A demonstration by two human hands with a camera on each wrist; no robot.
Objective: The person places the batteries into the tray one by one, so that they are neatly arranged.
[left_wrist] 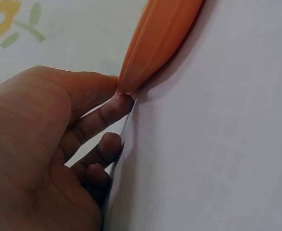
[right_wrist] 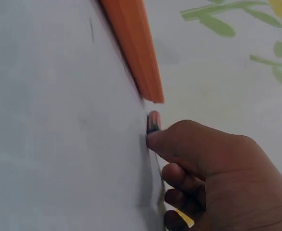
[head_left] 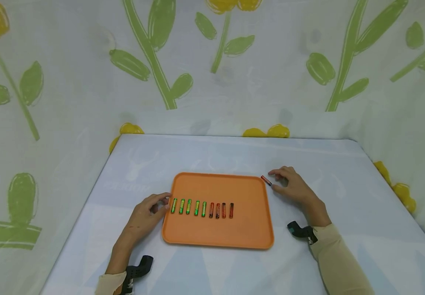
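An orange tray (head_left: 249,229) lies on the table and holds a row of several green batteries (head_left: 188,207) and several red-and-black batteries (head_left: 224,210). At its left edge my left hand (head_left: 144,217) pinches the rim, thumb on top and a finger underneath in the left wrist view. One more red-and-black battery (head_left: 266,180) lies tilted on the table just off the tray's far right corner. My right hand (head_left: 293,186) is beside it, the thumb tip touching its dark end while the index finger arches apart from it. In the right wrist view the thumb (right_wrist: 162,142) covers part of that battery.
A pale patterned cloth covers the table (head_left: 212,270). Curtain-like walls with green stems and yellow flowers surround it on the far side and both flanks. Each wrist wears a black camera mount (head_left: 301,230).
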